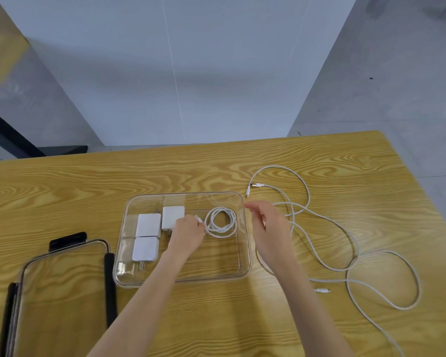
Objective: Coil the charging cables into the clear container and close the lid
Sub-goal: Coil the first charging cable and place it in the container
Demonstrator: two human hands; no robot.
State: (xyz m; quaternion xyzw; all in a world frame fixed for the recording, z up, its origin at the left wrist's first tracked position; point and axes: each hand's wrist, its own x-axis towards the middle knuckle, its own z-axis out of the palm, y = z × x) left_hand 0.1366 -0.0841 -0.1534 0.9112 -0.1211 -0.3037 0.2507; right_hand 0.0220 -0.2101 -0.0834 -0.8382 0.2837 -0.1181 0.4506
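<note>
A clear container (245, 253) stands open at the middle of the wooden table. Inside it lie three white charger bricks (147, 225) at the left and a coiled white cable (220, 222) at the back right. My left hand (188, 234) reaches into the container and pinches the coiled cable at its left side. My right hand (269, 225) hovers over the container's right rim, fingers apart and holding nothing. Loose white cables (327, 228) sprawl over the table to the right. The clear lid (62, 287) with black clasps lies flat to the left of the container.
The table's far edge (216, 145) runs behind the container, with grey floor and a white wall beyond. A cable plug (322, 290) lies near my right forearm. A black table leg (8, 135) stands at far left.
</note>
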